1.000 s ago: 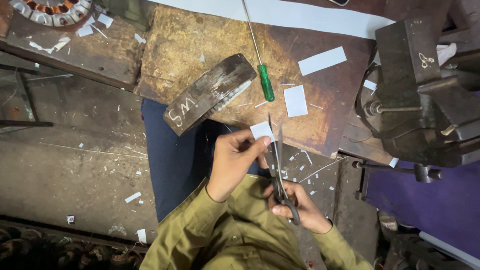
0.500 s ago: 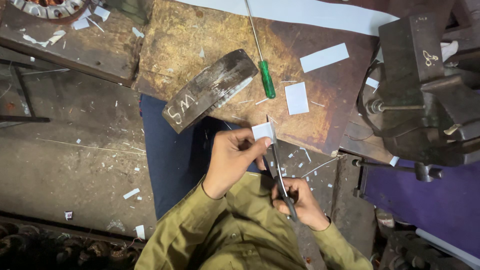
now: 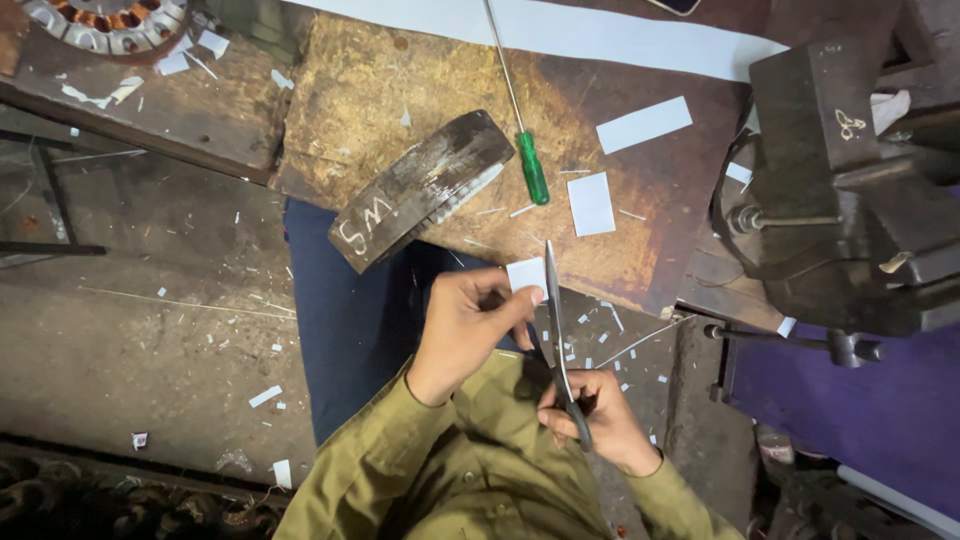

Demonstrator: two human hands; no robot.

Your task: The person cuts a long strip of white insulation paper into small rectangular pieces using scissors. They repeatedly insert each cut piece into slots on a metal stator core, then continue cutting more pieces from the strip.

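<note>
Little has shifted since half a second ago. Right hand (image 3: 590, 418) grips the scissors (image 3: 556, 330) by the handles, blades pointing up beside the white paper piece (image 3: 526, 273) pinched by left hand (image 3: 470, 325), below the desk (image 3: 420, 90) edge.

L hand (image 3: 465, 325) w/ white paper piece (image 3: 526, 274), R hand (image 3: 590, 415) w/ scissors (image 3: 558, 330), by workbench (image 3: 420, 90).

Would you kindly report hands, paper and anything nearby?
Left hand pinching small white paper piece. Right hand gripping scissors, blades at paper's edge. Dark metal block, green screwdriver apart on bench.
</note>
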